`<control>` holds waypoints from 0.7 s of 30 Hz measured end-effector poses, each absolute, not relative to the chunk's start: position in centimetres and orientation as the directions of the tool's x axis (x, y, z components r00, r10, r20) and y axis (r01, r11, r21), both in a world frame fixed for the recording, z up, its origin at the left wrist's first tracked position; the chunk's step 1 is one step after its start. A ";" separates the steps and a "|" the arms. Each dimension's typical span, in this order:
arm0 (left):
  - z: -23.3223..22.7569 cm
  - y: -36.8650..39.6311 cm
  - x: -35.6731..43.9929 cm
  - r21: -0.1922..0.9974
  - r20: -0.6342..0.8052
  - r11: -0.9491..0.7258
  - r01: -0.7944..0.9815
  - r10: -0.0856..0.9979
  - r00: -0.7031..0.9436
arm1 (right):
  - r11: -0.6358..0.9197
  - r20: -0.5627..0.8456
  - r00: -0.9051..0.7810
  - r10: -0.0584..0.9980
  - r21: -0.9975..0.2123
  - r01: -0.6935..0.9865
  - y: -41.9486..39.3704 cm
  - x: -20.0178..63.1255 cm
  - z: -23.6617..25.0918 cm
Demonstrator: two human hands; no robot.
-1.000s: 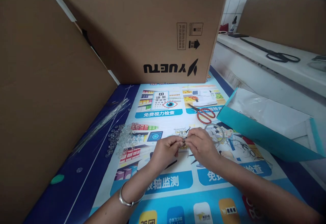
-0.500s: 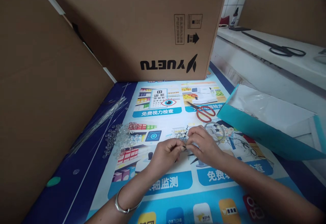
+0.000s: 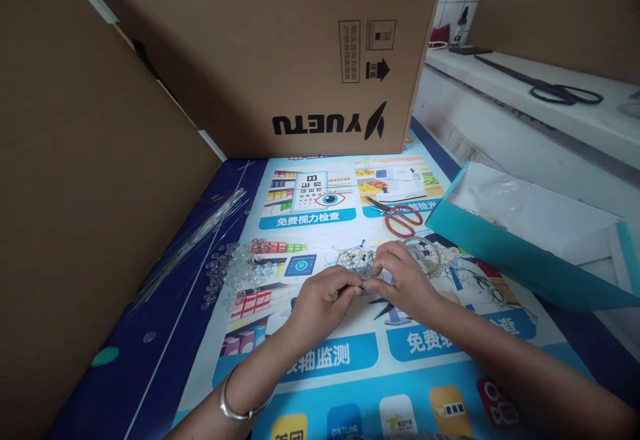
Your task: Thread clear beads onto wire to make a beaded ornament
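My left hand [image 3: 325,299], a silver bangle on its wrist, is closed in a pinch at the middle of the printed sheet. Its fingertips meet those of my right hand [image 3: 403,281], also closed. Between them is something small and dark, too small to name. Just behind the fingers lies a tangle of thin wires [image 3: 353,261] with dark bits on it. A coil of clear line [image 3: 436,260] rests beyond my right hand. Farther back are scissors with red handles [image 3: 404,221], blades apart.
Clear round beads [image 3: 233,273] are heaped at left, beside a bundle of thin straight strands [image 3: 195,243]. A teal box [image 3: 510,260] stands at right, near loose dark wires [image 3: 483,283]. Cardboard [image 3: 310,60] walls the back and left. Black scissors [image 3: 555,93] lie on the ledge.
The right fingers have lifted and shifted slightly right, showing more of the wire tangle behind. Both hands still pinch at the same spot. The view has tilted slightly.
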State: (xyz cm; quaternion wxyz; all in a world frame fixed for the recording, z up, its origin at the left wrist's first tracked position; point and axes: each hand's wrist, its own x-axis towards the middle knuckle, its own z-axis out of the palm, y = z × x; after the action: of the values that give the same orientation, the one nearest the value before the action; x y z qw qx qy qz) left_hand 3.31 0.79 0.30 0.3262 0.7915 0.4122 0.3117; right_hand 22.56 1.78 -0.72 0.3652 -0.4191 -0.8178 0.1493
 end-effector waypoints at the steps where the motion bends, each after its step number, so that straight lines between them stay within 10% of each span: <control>1: 0.3 0.8 3.3 0.767 0.226 -0.458 0.449 0.848 0.479 | 0.605 0.469 -0.388 0.794 -0.541 0.585 1.7 22.5 -0.7; 21: 0.6 0.8 3.6 0.879 0.104 -0.295 0.375 0.886 0.452 | 0.572 0.454 -0.349 0.820 -0.639 0.514 1.5 22.2 -0.8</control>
State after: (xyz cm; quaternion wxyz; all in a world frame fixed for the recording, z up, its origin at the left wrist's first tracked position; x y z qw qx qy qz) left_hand 3.64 0.83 0.62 0.4159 0.7437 0.4239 0.3068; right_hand 22.25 1.50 -0.78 0.3879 -0.4182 -0.7973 0.1971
